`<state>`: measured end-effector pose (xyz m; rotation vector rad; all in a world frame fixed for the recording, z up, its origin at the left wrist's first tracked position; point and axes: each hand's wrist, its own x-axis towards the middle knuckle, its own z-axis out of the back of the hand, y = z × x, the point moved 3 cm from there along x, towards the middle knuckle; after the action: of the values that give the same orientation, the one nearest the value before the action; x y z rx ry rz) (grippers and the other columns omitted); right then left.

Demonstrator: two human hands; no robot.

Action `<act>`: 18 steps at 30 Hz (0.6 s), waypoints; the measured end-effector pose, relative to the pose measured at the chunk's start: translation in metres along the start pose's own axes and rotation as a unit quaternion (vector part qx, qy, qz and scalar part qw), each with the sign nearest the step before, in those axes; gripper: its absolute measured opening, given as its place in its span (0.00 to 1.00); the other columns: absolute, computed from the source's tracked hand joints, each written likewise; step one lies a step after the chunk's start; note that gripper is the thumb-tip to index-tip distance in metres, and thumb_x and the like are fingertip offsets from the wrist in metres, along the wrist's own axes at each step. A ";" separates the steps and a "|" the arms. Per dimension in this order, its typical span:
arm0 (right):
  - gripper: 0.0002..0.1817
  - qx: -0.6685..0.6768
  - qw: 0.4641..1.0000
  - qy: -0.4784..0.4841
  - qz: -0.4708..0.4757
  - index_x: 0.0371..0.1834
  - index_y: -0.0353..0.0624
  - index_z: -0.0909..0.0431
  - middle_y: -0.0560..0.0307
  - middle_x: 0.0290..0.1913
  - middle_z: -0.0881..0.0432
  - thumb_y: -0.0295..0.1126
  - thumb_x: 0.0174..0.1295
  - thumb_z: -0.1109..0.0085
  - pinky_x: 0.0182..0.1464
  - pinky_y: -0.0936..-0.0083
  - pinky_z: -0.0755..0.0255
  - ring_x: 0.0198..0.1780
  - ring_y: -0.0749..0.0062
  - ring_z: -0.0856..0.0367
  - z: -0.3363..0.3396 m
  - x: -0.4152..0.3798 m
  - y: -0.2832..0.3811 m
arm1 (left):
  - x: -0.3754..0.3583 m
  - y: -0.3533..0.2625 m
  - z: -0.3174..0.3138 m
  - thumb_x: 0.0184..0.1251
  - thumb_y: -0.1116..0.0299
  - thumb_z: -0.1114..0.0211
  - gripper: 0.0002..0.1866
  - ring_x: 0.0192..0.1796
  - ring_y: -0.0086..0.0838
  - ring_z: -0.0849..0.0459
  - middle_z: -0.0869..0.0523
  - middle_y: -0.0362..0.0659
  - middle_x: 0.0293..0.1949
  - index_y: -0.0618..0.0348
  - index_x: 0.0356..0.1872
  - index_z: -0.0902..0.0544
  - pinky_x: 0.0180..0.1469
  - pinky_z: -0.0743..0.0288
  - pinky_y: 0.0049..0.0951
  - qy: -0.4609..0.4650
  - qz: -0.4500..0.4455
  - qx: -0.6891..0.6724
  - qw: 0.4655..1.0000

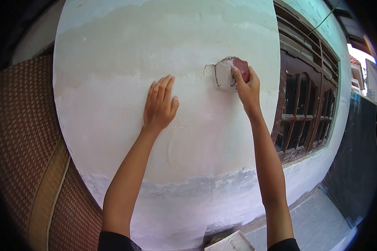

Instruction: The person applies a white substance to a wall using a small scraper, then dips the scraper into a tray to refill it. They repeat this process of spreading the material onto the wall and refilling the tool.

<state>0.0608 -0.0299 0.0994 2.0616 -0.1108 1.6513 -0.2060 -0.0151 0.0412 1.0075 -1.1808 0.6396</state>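
Note:
My right hand [248, 85] grips a dark red scraper [242, 69] at the upper right of the pale wall [188, 121]. Whitish paste coats the left part of the scraper, which lies against the wall, and a thin ridge of paste shows just left of it. My left hand [158, 100] rests on the wall to the left and a little lower, its palm toward the surface, thumb apart and nothing in it. Patches of smoother, greyer coating cover the upper wall, and the lower band looks rough and bluish.
A brown wooden window [305, 100] with dark panes is set in the wall at the right. Woven panels [25, 125] stand at the left. At the bottom sits a light tray [231, 242] with whitish paste. A dark panel [354, 146] stands far right.

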 end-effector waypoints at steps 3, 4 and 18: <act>0.17 0.000 0.998 -0.013 0.058 0.41 0.34 0.21 0.53 0.34 0.18 0.41 0.66 0.36 0.42 0.73 0.28 0.36 0.72 0.23 -0.014 0.006 0.005 | -0.001 0.000 -0.001 0.69 0.67 0.45 0.30 0.73 0.38 0.36 0.32 0.47 0.69 0.61 0.72 0.36 0.77 0.46 0.46 -0.004 -0.006 0.008 1.000; 0.17 -0.001 0.998 -0.013 0.056 0.41 0.34 0.21 0.53 0.34 0.18 0.41 0.66 0.36 0.42 0.73 0.28 0.36 0.72 0.23 -0.019 0.006 0.005 | -0.001 0.001 0.000 0.69 0.67 0.45 0.30 0.73 0.38 0.36 0.32 0.46 0.69 0.61 0.72 0.36 0.77 0.46 0.46 -0.003 -0.005 0.009 1.000; 0.16 -0.123 0.980 -0.156 -0.014 0.45 0.32 0.20 0.39 0.40 0.15 0.36 0.64 0.37 0.49 0.63 0.25 0.43 0.52 0.16 0.017 0.017 -0.028 | -0.001 -0.001 0.001 0.69 0.68 0.45 0.30 0.73 0.38 0.36 0.32 0.46 0.70 0.60 0.72 0.36 0.77 0.46 0.46 0.007 0.001 0.013 1.000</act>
<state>0.0902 -0.0087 0.1042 2.0996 -0.3691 1.2175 -0.2061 -0.0162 0.0404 1.0228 -1.1629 0.6638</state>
